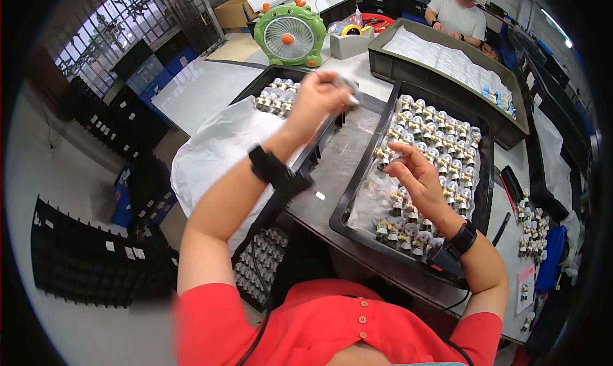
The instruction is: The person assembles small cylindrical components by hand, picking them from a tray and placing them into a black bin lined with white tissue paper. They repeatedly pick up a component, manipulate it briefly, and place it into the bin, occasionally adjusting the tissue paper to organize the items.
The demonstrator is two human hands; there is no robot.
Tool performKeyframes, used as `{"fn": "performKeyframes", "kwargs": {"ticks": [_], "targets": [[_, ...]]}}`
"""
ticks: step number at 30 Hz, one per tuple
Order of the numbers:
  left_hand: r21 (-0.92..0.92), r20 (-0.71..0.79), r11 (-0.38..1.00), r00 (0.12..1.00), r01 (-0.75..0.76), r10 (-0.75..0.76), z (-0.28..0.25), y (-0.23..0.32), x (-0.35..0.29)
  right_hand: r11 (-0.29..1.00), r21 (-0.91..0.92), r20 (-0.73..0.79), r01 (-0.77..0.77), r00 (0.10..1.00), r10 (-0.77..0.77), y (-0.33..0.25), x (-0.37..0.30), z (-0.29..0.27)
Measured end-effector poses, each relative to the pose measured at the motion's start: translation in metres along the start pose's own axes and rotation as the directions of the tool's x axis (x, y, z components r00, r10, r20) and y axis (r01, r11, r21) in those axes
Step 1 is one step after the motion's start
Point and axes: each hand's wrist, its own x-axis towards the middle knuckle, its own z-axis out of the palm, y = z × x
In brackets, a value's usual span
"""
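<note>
At upper centre, a small, blurred grey-white piece [347, 85], probably light, fragile and best taken by its sides, is pinched in the left hand [315, 102], while the right hand [418, 179], centre right, is half-curled, any hold impossible to tell.

No readable text; white labels [110, 245] on black crates [67, 264] at left too small to read.
</note>
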Motion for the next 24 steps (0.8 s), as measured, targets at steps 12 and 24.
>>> {"fn": "performKeyframes", "kwargs": {"ticks": [12, 24], "targets": [[0.826, -0.157, 0.514, 0.970, 0.233, -0.187, -0.105, -0.106, 0.076, 0.999, -0.034, -0.124, 0.037, 0.991, -0.041, 0.003, 0.012, -0.013], [0.952, 0.010, 0.303, 0.997, -0.033, 0.076, -0.107, -0.134, 0.079, 0.977, -0.199, -0.128, -0.076, 0.991, 0.051, 0.015, 0.018, -0.022]]}}
